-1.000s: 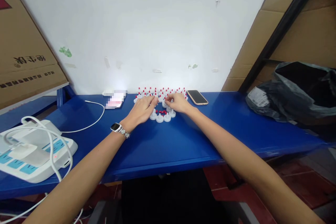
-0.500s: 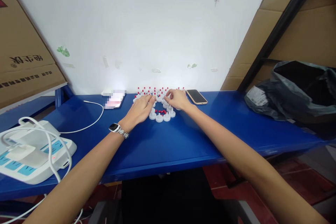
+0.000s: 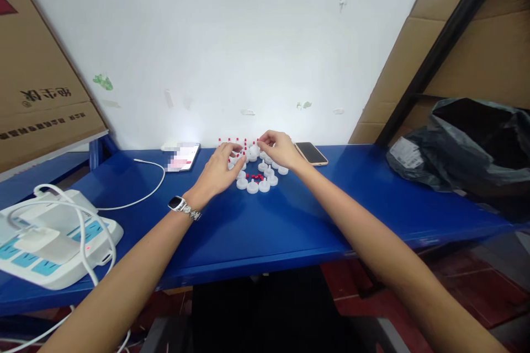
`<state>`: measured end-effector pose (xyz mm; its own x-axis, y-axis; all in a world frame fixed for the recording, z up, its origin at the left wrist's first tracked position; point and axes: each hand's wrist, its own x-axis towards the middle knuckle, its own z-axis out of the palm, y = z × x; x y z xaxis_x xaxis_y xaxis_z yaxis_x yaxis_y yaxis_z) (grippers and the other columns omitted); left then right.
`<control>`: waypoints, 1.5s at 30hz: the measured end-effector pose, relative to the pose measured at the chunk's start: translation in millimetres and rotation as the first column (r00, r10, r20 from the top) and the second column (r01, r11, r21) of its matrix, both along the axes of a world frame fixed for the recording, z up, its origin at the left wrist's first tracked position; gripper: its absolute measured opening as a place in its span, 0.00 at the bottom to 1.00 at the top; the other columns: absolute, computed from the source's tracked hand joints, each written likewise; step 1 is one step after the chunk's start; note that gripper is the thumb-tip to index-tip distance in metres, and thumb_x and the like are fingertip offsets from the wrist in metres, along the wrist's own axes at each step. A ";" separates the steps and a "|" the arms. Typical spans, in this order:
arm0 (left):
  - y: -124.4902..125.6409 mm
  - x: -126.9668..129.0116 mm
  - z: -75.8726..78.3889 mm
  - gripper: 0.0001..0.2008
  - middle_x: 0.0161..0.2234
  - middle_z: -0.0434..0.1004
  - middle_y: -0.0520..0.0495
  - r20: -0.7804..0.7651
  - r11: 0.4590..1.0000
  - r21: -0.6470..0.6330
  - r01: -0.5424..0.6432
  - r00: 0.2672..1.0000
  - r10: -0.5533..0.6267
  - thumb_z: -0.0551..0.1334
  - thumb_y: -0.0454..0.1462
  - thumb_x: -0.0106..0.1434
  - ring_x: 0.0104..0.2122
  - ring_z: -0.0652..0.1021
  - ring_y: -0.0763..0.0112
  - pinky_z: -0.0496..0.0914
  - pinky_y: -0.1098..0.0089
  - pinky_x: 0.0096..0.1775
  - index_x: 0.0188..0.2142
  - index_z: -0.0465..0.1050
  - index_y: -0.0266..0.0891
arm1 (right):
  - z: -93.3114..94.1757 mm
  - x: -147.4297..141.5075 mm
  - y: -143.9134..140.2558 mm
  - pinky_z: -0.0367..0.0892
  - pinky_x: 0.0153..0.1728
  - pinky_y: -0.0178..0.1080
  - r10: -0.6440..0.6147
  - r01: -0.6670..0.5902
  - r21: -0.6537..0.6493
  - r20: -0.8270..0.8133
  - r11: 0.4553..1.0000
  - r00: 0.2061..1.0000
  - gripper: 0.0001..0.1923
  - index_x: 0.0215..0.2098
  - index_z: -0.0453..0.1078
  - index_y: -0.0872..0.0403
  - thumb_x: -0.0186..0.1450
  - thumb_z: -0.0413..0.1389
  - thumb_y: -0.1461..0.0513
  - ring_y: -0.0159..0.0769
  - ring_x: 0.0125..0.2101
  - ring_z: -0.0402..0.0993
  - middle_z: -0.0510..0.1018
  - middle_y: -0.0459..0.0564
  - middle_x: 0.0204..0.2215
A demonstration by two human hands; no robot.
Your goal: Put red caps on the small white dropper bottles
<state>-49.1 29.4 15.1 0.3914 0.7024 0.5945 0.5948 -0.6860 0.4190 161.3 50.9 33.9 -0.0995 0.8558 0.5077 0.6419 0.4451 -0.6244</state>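
- The small round white plastic caps (image 3: 257,176) sit in a loose cluster toward the back of the blue table (image 3: 265,226), just in front of the white wall (image 3: 232,38). Some stand bare in a rough ring; those behind carry tiny red tips.
- A little heap of loose red plastic plugs (image 3: 254,177) lies inside that ring, touching or just beside the nearest caps.
- Your right hand (image 3: 280,149) hovers over the back right of the cluster, fingers curled with thumb and forefinger drawn together near a cap. It looks like a pinch, but the piece is too small to tell whether anything is held.
- Your left hand (image 3: 218,170), with a wristwatch (image 3: 180,204) on its wrist, rests at the left edge of the cluster, fingers bent and spread over the caps there. You cannot tell whether they grip one.
- The relation that matters: the red plugs lie toward you from both sets of fingertips, between the two hands and about equally near to each. The caps are round and offer no long axis; they stand upright, opening or tip upward.
- A phone (image 3: 311,153) lies flat just right of your right hand, well clear of the caps.
- A second phone (image 3: 183,155) with a white cable (image 3: 143,187) lies to the left.
- A white power strip (image 3: 45,237) sits at the near left corner.
- A dark plastic bag (image 3: 467,143) rests at the far right, and cardboard boxes (image 3: 37,83) lean at both sides.
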 end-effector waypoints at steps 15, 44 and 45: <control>-13.6 11.0 -0.3 0.16 0.44 0.74 0.43 0.047 0.969 -0.028 0.244 0.969 -0.243 0.51 0.45 0.72 0.39 0.75 0.67 0.71 0.65 0.41 0.53 0.65 0.40 | -2.4 -15.4 -46.1 0.51 0.27 0.35 0.141 -0.142 0.017 0.045 0.990 0.989 0.17 0.25 0.55 0.52 0.70 0.45 0.54 0.30 0.23 0.57 0.60 0.40 0.19; -23.8 18.9 16.0 0.22 0.30 0.75 0.47 0.416 0.897 -0.321 0.303 0.896 -0.154 0.59 0.54 0.64 0.25 0.74 0.71 0.69 0.70 0.26 0.46 0.67 0.41 | -8.2 -33.4 -45.7 0.55 0.28 0.35 0.153 -0.131 0.105 -0.242 0.986 0.958 0.25 0.24 0.56 0.52 0.70 0.43 0.45 0.30 0.24 0.57 0.60 0.42 0.20; -24.2 18.8 15.1 0.22 0.33 0.74 0.47 0.380 0.929 -0.231 0.290 0.906 -0.188 0.62 0.52 0.63 0.28 0.74 0.71 0.69 0.70 0.28 0.50 0.65 0.42 | -8.3 -32.4 -44.3 0.55 0.28 0.35 0.144 -0.125 0.091 -0.262 0.988 0.954 0.25 0.24 0.56 0.52 0.70 0.43 0.44 0.30 0.24 0.57 0.60 0.42 0.20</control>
<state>-30.3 5.2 30.2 0.3742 0.7684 0.5192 0.2101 -0.6156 0.7595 128.9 6.6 25.7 -0.0635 0.8035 0.5919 0.3873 0.5664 -0.7274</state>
